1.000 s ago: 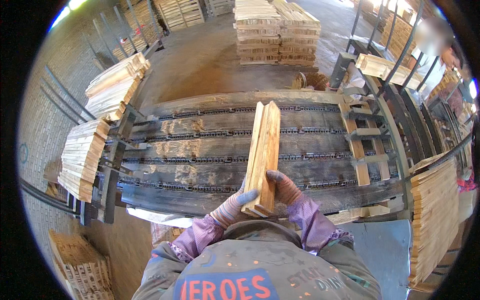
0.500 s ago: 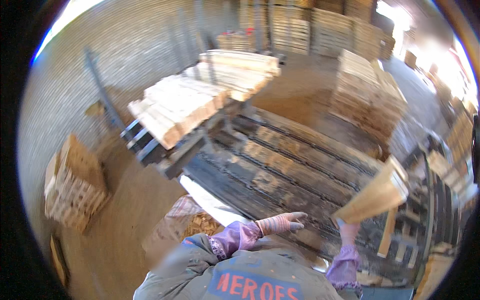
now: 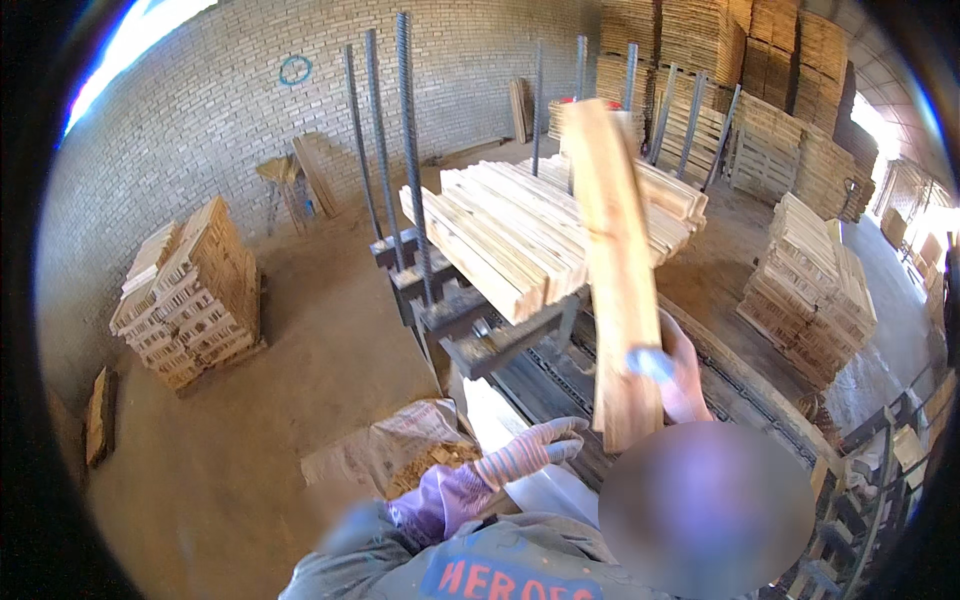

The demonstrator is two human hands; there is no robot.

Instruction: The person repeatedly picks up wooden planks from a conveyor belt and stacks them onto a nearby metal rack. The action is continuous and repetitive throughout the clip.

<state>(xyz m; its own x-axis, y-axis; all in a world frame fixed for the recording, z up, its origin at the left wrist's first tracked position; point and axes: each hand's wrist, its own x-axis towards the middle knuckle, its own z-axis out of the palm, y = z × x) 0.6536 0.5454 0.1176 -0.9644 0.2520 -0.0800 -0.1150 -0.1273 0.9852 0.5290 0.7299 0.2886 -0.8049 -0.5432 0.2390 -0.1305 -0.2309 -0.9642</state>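
The right grip (image 3: 684,375) is closed around the lower part of a wooden board (image 3: 615,240), its thumb on the broad face; the other fingers are mostly hidden. The left grip (image 3: 530,450) holds nothing, its fingers loosely extended just beside the board's lower end; whether they touch, I cannot tell. The board's long axis points away from the body, leaning slightly left, so most of its length lies beyond the right grip. Its upper part covers some of the planks (image 3: 500,240), which run more diagonally on the dark rack (image 3: 515,340). Farther left stands a wood stack (image 3: 200,300).
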